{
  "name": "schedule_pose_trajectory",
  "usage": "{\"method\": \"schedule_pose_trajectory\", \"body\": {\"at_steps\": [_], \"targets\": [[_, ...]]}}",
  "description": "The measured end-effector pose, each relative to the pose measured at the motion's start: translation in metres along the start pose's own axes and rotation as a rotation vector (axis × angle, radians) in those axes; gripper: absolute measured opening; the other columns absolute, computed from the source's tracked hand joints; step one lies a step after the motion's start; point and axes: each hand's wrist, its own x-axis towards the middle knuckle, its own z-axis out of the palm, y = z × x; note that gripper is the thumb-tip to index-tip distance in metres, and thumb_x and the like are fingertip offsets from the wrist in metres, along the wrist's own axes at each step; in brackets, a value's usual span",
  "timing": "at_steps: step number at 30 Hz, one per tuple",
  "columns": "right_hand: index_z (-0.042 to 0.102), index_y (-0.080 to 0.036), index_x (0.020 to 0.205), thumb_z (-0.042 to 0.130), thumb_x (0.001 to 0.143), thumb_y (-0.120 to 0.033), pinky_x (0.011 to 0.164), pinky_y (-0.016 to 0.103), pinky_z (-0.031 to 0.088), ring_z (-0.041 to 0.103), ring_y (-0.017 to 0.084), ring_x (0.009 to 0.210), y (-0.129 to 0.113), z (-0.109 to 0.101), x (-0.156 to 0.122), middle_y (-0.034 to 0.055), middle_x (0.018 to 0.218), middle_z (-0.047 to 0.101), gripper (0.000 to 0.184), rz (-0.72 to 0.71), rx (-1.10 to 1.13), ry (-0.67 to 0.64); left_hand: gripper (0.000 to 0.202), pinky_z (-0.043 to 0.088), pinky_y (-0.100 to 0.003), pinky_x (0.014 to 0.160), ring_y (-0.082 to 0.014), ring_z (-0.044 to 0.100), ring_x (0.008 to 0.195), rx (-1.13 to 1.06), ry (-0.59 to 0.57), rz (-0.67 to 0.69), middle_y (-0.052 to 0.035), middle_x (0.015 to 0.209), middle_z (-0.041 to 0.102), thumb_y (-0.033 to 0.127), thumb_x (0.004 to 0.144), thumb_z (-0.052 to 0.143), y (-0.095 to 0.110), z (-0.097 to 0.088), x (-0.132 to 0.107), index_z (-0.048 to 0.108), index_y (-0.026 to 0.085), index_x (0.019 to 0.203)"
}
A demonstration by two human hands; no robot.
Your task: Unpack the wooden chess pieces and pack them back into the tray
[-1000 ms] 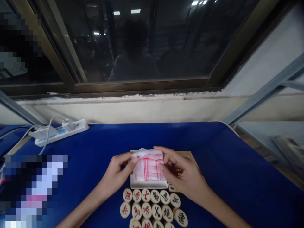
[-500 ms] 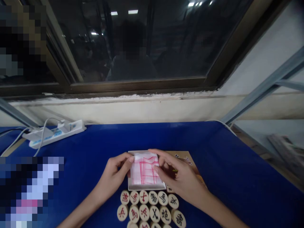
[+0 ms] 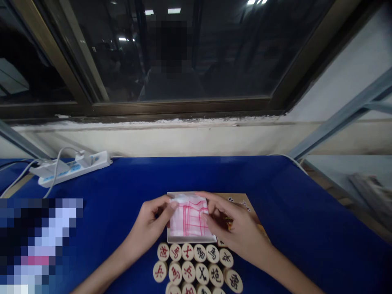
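A folded white sheet with a red printed grid (image 3: 189, 218) lies in a shallow white box (image 3: 190, 238) on the blue table. My left hand (image 3: 152, 226) pinches the sheet's left edge with thumb and fingers. My right hand (image 3: 233, 229) presses fingers on the sheet's right side. Just below the box, several round wooden chess pieces (image 3: 196, 265) with red and black characters lie in rows. A tan box lid (image 3: 242, 203) shows partly under my right hand.
A white power strip (image 3: 73, 167) with cables lies at the table's back left. A pixelated patch covers the lower left. Behind the table is a window sill and dark window glass; a grey metal frame slants at the right.
The sheet has been pressed flatter into the box; my hands shifted slightly on its edges. The view moved a little.
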Motion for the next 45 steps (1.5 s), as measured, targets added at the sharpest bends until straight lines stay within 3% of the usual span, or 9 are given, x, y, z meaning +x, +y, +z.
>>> {"method": "schedule_pose_trajectory", "body": {"at_steps": [11,17,29,36,39,43,45], "targets": [[0.057,-0.029,0.135,0.051,0.094,-0.026,0.048,0.021,0.047,0.052,0.009,0.055,0.002,-0.003,0.001,-0.0023,0.074,0.056,0.042,0.005,-0.026,-0.04,0.049,0.032,-0.021,0.05,-0.0096,0.041,0.052,0.022,0.005,-0.017,0.0031,0.056,0.048,0.052,0.098,0.048,0.001,-0.002,0.001,0.053,0.017,0.064],[0.052,-0.031,0.14,0.051,0.095,-0.026,0.051,0.022,0.048,0.053,0.01,0.058,0.003,-0.004,0.0,-0.0024,0.076,0.055,0.046,0.013,-0.016,-0.082,0.035,0.036,-0.023,0.053,-0.0115,0.045,0.059,0.036,-0.024,-0.011,-0.0003,0.068,0.058,0.05,0.086,0.067,-0.005,0.002,0.0,0.065,0.015,0.084],[0.055,-0.028,0.135,0.049,0.091,-0.022,0.051,0.022,0.045,0.051,0.008,0.056,-0.001,0.0,0.0,-0.0034,0.075,0.054,0.044,0.019,0.036,-0.087,0.047,0.031,-0.022,0.051,-0.009,0.033,0.054,-0.036,-0.001,-0.001,0.0047,0.059,0.041,0.054,0.096,0.051,-0.001,0.002,0.001,0.05,0.017,0.066],[0.056,-0.026,0.133,0.051,0.093,-0.024,0.052,0.023,0.046,0.051,0.009,0.058,0.0,-0.001,0.001,-0.0033,0.075,0.054,0.041,0.023,0.024,-0.061,0.051,0.033,-0.021,0.049,-0.0088,0.037,0.052,-0.051,0.004,-0.011,0.0042,0.056,0.044,0.057,0.095,0.051,0.004,0.001,0.0,0.052,0.017,0.064],[0.055,-0.027,0.134,0.05,0.095,-0.028,0.055,0.025,0.047,0.053,0.01,0.061,-0.001,-0.002,0.001,-0.0022,0.078,0.057,0.04,0.054,0.047,-0.066,0.047,0.033,-0.019,0.046,-0.0082,0.038,0.051,-0.08,0.014,-0.032,0.0042,0.058,0.046,0.058,0.094,0.053,0.006,0.001,0.0,0.06,0.016,0.075],[0.056,-0.027,0.134,0.05,0.097,-0.033,0.057,0.026,0.048,0.055,0.012,0.064,-0.003,-0.003,0.001,-0.002,0.075,0.059,0.038,0.091,0.085,-0.031,0.047,0.031,-0.016,0.041,-0.006,0.037,0.048,-0.244,-0.046,-0.161,0.0035,0.069,0.055,0.056,0.088,0.065,0.011,0.001,-0.002,0.062,0.018,0.115],[0.054,-0.028,0.135,0.05,0.098,-0.034,0.058,0.026,0.048,0.057,0.012,0.065,-0.003,-0.003,0.001,-0.002,0.075,0.06,0.039,0.119,0.124,-0.019,0.046,0.031,-0.016,0.041,-0.0057,0.039,0.049,-0.264,-0.108,-0.193,0.0014,0.072,0.059,0.053,0.086,0.069,0.012,0.001,-0.003,0.065,0.017,0.115]]}}
